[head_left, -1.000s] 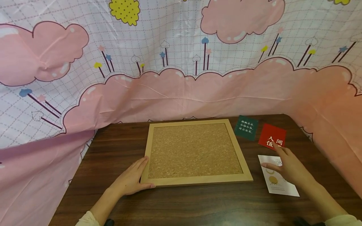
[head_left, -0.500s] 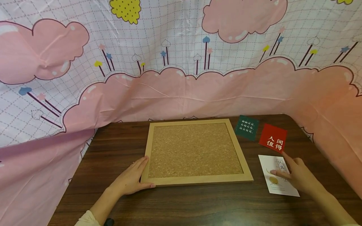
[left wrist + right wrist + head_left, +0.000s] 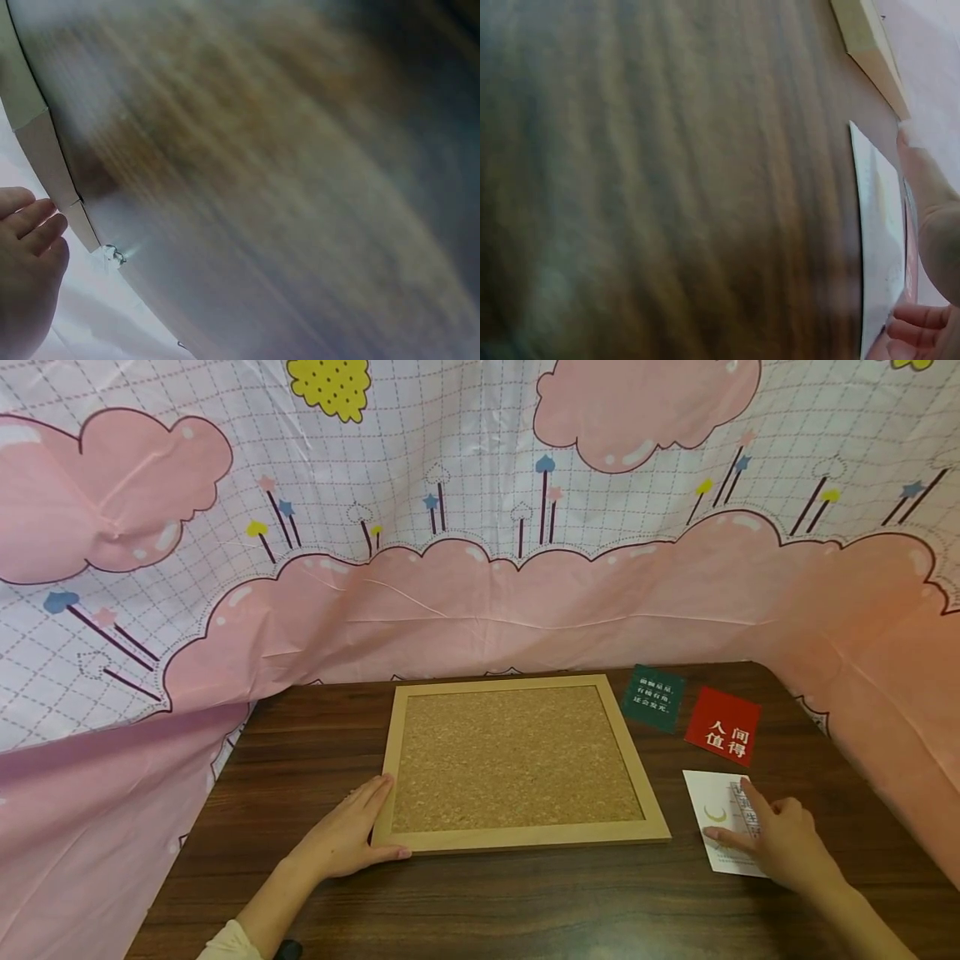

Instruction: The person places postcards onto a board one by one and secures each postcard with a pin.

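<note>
Left hand (image 3: 345, 831), straight-fingered, touches the wood-framed rectangular cork board (image 3: 513, 756); right hand (image 3: 789, 845), thumb and forefinger parted, overlies the white rectangular card (image 3: 720, 800). Pinching edges should limit creasing.

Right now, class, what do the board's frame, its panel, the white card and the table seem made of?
Frame: probably matte wood, by its pale tan strips. Panel: apparently cork, matte, with speckled brown grains. White card: likely smooth, stiff paper, thin and printed. Table: dark, semi-gloss wood or wood-look laminate; streaky grain and soft sheen fit both.
</note>
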Available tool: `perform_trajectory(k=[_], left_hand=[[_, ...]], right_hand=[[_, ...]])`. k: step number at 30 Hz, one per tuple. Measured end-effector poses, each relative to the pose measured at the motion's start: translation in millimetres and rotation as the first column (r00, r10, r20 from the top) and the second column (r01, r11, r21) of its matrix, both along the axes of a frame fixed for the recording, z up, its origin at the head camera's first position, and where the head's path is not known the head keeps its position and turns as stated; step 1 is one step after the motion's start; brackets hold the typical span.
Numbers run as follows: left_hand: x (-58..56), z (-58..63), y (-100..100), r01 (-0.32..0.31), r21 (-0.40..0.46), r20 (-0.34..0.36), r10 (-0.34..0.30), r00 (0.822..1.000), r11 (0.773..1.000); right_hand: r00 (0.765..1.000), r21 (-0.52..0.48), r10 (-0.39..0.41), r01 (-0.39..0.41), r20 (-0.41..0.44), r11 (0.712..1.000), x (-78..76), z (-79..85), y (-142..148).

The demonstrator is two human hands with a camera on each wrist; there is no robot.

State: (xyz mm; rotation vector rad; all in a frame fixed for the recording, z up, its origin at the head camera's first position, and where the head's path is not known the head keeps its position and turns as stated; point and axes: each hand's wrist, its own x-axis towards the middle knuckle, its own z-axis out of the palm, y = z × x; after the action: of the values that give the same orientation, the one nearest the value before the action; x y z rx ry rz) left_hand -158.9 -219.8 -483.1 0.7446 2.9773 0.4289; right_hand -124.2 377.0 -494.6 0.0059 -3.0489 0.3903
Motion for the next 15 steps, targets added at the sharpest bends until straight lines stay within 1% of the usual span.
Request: perform_trajectory(k=[5,9,11,15], left_hand=[[0.0,-0.5,0.8,0.001,-0.004,-0.007,-0.002,1.0,1.0],[0.2,-0.5,0.9,-0.002,-0.008,-0.002,0.002,1.0,1.0],[0.4,0.0,1.1,0.0,-0.004,-0.008,0.0,1.0,1.0],[0.5,0.6,1.4,0.003,0.0,-0.015,-0.003,1.0,1.0]], right_hand=[[0.996,0.001,-0.032,0.033,-0.082,0.999,5.1,-4.4,-6.1],[0.991,-0.003,-0.042,0.042,-0.125,0.999,7.3,-5.5,-9.0],[0.991,-0.009,-0.051,0.051,-0.127,0.999,7.4,-5.5,-9.6],[0.994,-0.039,-0.083,0.081,-0.074,0.996,6.3,-3.6,-10.3]])
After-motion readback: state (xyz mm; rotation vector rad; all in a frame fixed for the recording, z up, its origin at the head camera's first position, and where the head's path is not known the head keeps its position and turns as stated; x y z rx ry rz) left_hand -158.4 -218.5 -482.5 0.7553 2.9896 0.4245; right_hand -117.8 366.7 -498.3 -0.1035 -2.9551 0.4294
